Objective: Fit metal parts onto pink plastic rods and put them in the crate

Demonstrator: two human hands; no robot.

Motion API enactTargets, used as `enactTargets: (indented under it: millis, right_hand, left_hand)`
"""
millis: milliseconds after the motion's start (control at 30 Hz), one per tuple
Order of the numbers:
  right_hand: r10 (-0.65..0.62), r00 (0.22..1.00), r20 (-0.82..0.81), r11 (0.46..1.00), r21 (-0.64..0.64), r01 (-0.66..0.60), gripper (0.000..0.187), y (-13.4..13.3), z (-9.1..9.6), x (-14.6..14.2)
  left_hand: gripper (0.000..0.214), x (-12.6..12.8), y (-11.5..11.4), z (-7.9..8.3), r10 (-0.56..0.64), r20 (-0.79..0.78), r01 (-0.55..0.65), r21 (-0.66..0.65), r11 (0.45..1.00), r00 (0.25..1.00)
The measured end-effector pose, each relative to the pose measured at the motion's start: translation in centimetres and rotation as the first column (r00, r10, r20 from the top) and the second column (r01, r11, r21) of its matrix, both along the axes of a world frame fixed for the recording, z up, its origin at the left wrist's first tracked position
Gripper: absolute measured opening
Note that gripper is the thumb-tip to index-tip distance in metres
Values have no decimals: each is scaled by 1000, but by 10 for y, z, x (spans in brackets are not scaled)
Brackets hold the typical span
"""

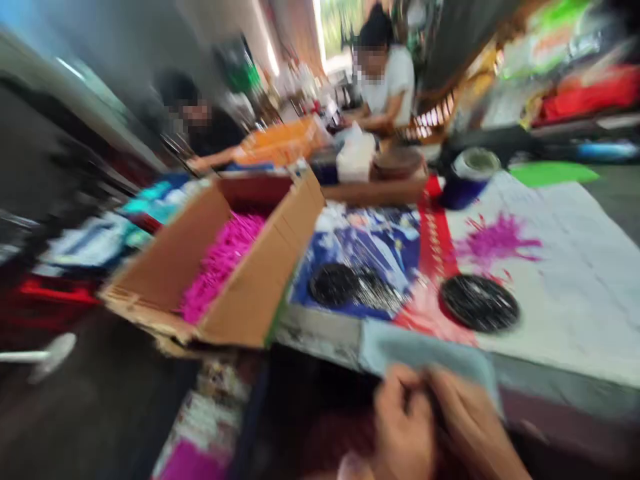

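Close together at the table's front edge, my left hand (405,420) and my right hand (465,413) meet at the fingertips. Both are closed, with fingers bent inward. Motion blur hides what they pinch, if anything. Just beyond them lies a pale blue-grey flat tray or mat (430,350). Behind it is a round black disc (480,303) on a white sheet. A loose heap of small magenta pieces (500,240) lies farther back. To the left, another black disc (333,283) rests beside small shiny dark pieces (377,290) on a blue printed sheet (360,240).
An open cardboard box (270,280) holds many magenta pieces (225,267). A blue-purple roll (470,177) stands at the back, near a green flat sheet (553,173). Two people (395,80) work across the table by an orange crate (280,141). Folded cloths (90,240) lie left.
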State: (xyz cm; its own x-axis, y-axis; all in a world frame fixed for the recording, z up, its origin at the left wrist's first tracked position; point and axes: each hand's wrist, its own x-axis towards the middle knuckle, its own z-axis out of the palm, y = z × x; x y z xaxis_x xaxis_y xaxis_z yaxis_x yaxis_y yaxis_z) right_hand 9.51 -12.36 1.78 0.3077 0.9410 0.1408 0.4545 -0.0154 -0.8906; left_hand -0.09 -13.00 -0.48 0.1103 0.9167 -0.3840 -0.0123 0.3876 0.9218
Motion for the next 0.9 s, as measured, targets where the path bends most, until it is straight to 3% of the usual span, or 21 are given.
enactTargets:
  millis: [100,167,267,567,667,767,900]
  right_hand:
    - [48,999,-21,987,-154,-51,41,-11,-21,8]
    - [84,957,-279,996,-13,-91,26,-15,-35,13]
    - [92,910,-405,995,68,-71,17,-18,-40,12]
    - [-34,975,-220,994,89,55,8,-31,-33,1]
    - [-54,999,-7,992,110,54,20,-33,-35,1]
    - [-79,975,208,994,94,60,35,-32,-38,1]
    - [-33,985,172,999,16,30,43,-30,-43,3]
  left_hand:
    - [23,1,0,-9,-38,83,22,184,983,996]
    - [16,2,3,-20,7,120,-34,223,974,993]
    - [11,1,2,-24,-18,168,-27,260,965,986]
    - [8,-3,-7,-21,-20,207,-41,288,957,978]
    - [8,-3,-10,-22,-45,199,-16,294,956,979]
    - [11,-4,-13,-22,-54,184,-1,284,959,981]
    - [13,-3,-14,-25,-40,189,-6,235,972,981]
